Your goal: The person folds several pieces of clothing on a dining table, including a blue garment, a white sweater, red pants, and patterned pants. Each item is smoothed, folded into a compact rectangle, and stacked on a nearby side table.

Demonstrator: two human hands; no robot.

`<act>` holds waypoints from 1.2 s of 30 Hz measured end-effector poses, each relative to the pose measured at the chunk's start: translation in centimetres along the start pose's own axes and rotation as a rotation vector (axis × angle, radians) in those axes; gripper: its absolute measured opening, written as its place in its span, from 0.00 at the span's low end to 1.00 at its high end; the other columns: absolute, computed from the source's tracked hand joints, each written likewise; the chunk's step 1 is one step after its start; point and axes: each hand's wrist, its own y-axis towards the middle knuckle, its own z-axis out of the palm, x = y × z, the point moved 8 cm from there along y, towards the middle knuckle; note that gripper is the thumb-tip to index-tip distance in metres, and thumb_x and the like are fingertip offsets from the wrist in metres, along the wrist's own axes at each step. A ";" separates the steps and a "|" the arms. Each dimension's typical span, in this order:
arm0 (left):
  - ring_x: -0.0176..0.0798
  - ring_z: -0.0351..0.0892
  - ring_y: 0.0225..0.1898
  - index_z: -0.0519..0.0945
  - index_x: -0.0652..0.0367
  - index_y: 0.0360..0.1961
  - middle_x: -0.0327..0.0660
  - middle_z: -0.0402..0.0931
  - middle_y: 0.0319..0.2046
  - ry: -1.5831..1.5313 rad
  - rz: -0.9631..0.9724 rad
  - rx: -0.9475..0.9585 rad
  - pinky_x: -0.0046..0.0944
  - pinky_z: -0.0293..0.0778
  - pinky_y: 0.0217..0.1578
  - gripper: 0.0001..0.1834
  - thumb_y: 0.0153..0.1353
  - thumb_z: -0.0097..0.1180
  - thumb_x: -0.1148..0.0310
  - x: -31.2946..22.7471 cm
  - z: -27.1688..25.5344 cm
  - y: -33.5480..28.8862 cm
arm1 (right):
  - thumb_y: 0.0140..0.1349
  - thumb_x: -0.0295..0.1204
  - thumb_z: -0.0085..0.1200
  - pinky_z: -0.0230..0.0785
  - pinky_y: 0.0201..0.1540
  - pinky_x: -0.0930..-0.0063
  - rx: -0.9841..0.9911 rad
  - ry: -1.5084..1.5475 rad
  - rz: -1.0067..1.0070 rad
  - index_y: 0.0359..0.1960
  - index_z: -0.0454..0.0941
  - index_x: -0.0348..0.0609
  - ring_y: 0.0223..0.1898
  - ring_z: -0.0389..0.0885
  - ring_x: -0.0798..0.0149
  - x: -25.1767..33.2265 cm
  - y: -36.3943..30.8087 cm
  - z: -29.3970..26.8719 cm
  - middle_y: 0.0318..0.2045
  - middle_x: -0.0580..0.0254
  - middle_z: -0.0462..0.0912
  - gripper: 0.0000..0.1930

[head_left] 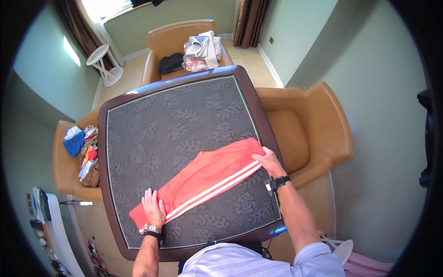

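Across the dark tabletop [170, 124], red trousers [203, 177] span the stretch from your left hand [154, 207] to your right hand [271, 164]

On the near half of the patterned surface, the trousers lie flattened into one long shape, reaching from near the left edge to the right border. Your left hand rests on top of them close to the lower-left end, with a little fabric showing beyond it. Your right hand is at the opposite end, touching the cloth at its right edge.

Your left hand is spread flat, palm down, fingers pointing away from you and the thumb slightly apart; it grips nothing. Your right hand is bent over the fabric's edge, thumb toward the left; you cannot tell from this view whether it pinches the cloth or only presses on it. Your left forearm rises nearly straight from the lower edge, a silver watch [151, 228] at its wrist. Your right forearm reaches farther forward, slanting up and to the left, with a black strap [280, 181] around the wrist.

The long axis of the trousers runs diagonally, from lower left up to upper right. Their narrow end points toward your lower left, and the broader end points to the far right. Two white stripes [217, 188] follow that axis along the side nearest you.
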 end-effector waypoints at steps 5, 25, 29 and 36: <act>0.61 0.66 0.74 0.79 0.58 0.57 0.56 0.71 0.70 -0.087 0.010 -0.085 0.61 0.58 0.75 0.18 0.66 0.63 0.73 0.5 -0.2 0.3 | 0.62 0.29 0.66 0.78 0.55 0.70 -0.013 -0.022 -0.031 0.57 0.81 0.32 0.49 0.86 0.67 -0.6 -1.1 -0.9 0.49 0.59 0.89 0.22; 0.54 0.76 0.49 0.83 0.57 0.47 0.46 0.77 0.44 0.028 -0.058 0.026 0.52 0.72 0.52 0.18 0.56 0.73 0.68 3.8 -5.9 0.3 | 0.61 0.33 0.68 0.67 0.61 0.48 0.021 -0.891 -0.806 0.51 0.84 0.50 0.57 0.77 0.49 7.9 0.7 12.2 0.50 0.57 0.83 0.17; 0.54 0.76 0.46 0.81 0.56 0.39 0.46 0.77 0.40 -0.012 -0.067 0.124 0.52 0.73 0.49 0.13 0.55 0.73 0.69 5.7 -6.1 -0.1 | 0.61 0.32 0.67 0.67 0.57 0.46 0.096 -1.044 -0.702 0.47 0.84 0.51 0.52 0.78 0.49 5.9 2.6 15.3 0.44 0.59 0.82 0.12; 0.56 0.77 0.45 0.80 0.57 0.35 0.47 0.79 0.37 -0.134 -0.057 0.174 0.52 0.74 0.49 0.07 0.59 0.68 0.71 7.1 -6.8 2.2 | 0.60 0.34 0.67 0.66 0.53 0.49 0.076 -0.936 -0.707 0.39 0.79 0.50 0.48 0.79 0.49 6.4 5.9 15.5 0.37 0.59 0.82 0.10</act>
